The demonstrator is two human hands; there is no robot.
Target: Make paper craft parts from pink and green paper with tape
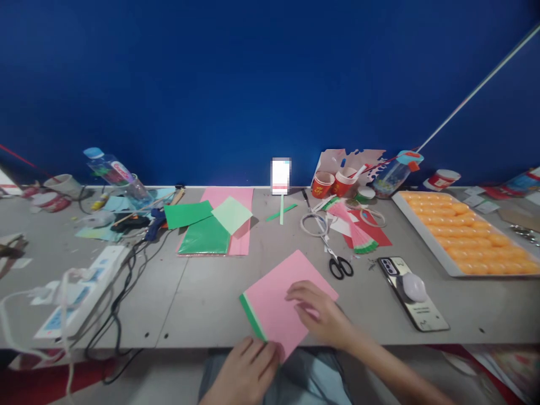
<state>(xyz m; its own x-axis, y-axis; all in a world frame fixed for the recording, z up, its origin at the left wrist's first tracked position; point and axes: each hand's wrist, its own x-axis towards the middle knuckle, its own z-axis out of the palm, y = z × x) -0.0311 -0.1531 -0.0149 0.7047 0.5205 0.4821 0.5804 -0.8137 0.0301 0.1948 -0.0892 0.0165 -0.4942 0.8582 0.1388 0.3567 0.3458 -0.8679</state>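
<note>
A square sheet of pink paper (280, 298) lies turned at the front edge of the table, its near corner reaching past the edge. Along its left side runs a green strip (253, 318) with a thin pale green line beside it. My left hand (248, 368) grips the near corner, fingers on top and thumb hidden. Over the right part of the sheet is my right hand (320, 315), fingers bent and apart with nothing between them; whether it touches the paper I cannot tell. Black-handled scissors (340, 267) lie beyond the sheet, to its right.
Green paper (205, 236) and a pale green square (232, 215) lie at the back left. A power strip (84, 298) with cables is at left. On the right are a phone (413, 295), tape rolls, red paper cups (323, 184) and a tray (447, 264) of orange balls.
</note>
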